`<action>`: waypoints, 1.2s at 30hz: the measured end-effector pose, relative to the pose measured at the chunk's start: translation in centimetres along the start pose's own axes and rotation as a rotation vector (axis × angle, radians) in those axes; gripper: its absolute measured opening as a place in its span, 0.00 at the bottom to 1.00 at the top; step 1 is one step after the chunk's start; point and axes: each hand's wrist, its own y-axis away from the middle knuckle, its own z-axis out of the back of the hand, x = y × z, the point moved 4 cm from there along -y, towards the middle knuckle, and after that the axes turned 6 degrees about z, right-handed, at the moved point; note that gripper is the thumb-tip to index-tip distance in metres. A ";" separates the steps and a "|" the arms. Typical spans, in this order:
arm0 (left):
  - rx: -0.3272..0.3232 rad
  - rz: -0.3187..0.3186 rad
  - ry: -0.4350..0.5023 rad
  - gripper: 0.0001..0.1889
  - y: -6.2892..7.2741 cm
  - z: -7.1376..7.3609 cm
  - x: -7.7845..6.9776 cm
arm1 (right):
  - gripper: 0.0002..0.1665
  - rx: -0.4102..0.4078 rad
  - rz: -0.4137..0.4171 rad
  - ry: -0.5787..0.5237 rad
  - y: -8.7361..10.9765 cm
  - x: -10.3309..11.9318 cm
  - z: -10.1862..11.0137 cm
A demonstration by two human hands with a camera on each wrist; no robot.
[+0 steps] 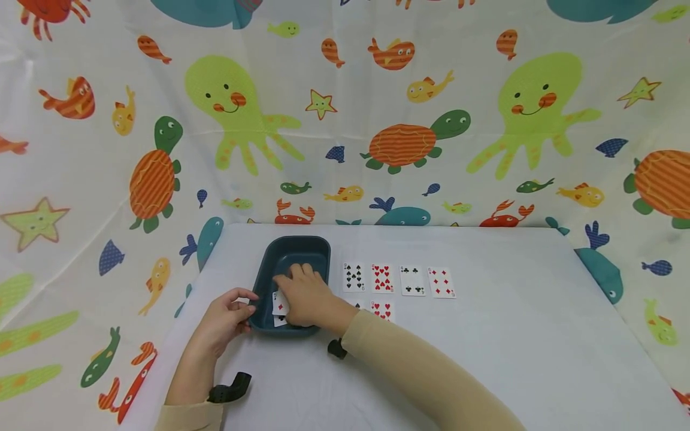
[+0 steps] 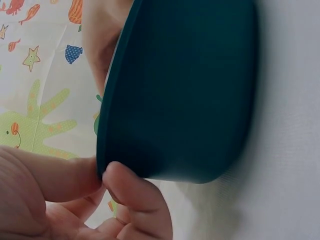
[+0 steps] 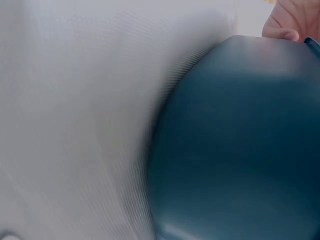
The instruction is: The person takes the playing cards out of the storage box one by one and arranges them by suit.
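Note:
A dark teal plastic tray point(image 1: 296, 250) with raised sides sits on the white table. At its left side my left hand point(image 1: 226, 320) pinches the rim between thumb and fingertips; the left wrist view shows this grip on the tray point(image 2: 185, 95) up close. My right hand point(image 1: 308, 298) reaches down inside the tray, back of the hand up and fingers bent. Under its thumb side lie playing cards, a red diamond card point(image 1: 278, 304) overlapping a black-suited card point(image 1: 280, 321). I cannot tell whether the right fingers hold a card, since the hand hides them.
Right of the tray, several face-up cards form a row, including a heart card point(image 1: 383, 278) and a diamond card point(image 1: 441, 282). Below them, another heart card point(image 1: 383, 309) and a black-suited one are partly covered by the right arm. A sea-animal cloth point(image 1: 334, 179) hangs behind the table.

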 end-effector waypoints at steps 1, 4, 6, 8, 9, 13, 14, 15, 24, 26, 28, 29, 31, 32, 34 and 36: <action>0.000 0.000 -0.001 0.17 0.0 0.0 0.0 | 0.52 -0.005 0.005 -0.011 0.0 -0.1 0.1; -0.004 -0.001 -0.003 0.17 0.0 0.0 0.0 | 0.53 -0.003 0.017 -0.053 0.0 -0.2 0.4; -0.009 0.000 -0.006 0.17 0.0 0.0 0.1 | 0.54 -0.001 0.028 -0.083 0.1 -0.2 0.7; -0.012 0.002 -0.012 0.17 0.0 -0.1 0.1 | 0.54 0.001 0.040 -0.109 0.2 -0.3 0.9; -0.013 0.002 -0.015 0.17 0.0 -0.1 0.1 | 0.54 -0.001 0.045 -0.122 0.3 -0.4 0.9; -0.011 0.007 -0.019 0.17 0.1 -0.1 0.1 | 0.55 -0.013 0.060 -0.167 0.6 -0.8 1.1; -0.010 0.006 -0.019 0.17 0.0 -0.1 0.1 | 0.55 -0.016 0.060 -0.178 0.7 -0.9 1.2; -0.009 0.006 -0.017 0.17 0.0 -0.1 0.1 | 0.54 -0.018 0.059 -0.187 0.8 -1.0 1.2; -0.017 0.009 -0.014 0.17 -0.1 -0.2 0.1 | 0.52 -0.051 0.039 -0.239 2.2 -2.5 2.7; -0.022 0.005 -0.014 0.16 -0.1 -0.2 0.0 | 0.52 -0.062 0.030 -0.255 2.6 -2.8 3.0; -0.025 0.001 -0.016 0.16 0.0 -0.3 -0.1 | 0.52 -0.072 0.020 -0.276 3.2 -3.2 3.4; -0.026 0.001 -0.016 0.16 0.1 -0.3 -0.2 | 0.53 -0.077 0.015 -0.285 3.5 -3.4 3.6; -0.028 0.005 -0.014 0.16 0.2 -0.3 -0.2 | 0.54 -0.084 0.004 -0.296 4.1 -3.8 4.0; -0.027 0.006 -0.013 0.16 0.2 -0.3 -0.3 | 0.54 -0.086 -0.003 -0.300 4.5 -4.0 4.1; -0.022 0.000 -0.013 0.16 0.3 -0.3 -0.3 | 0.54 -0.092 -0.014 -0.309 5.1 -4.4 4.5; -0.020 -0.004 -0.009 0.16 0.3 -0.3 -0.3 | 0.55 -0.095 -0.026 -0.310 5.8 -4.8 4.7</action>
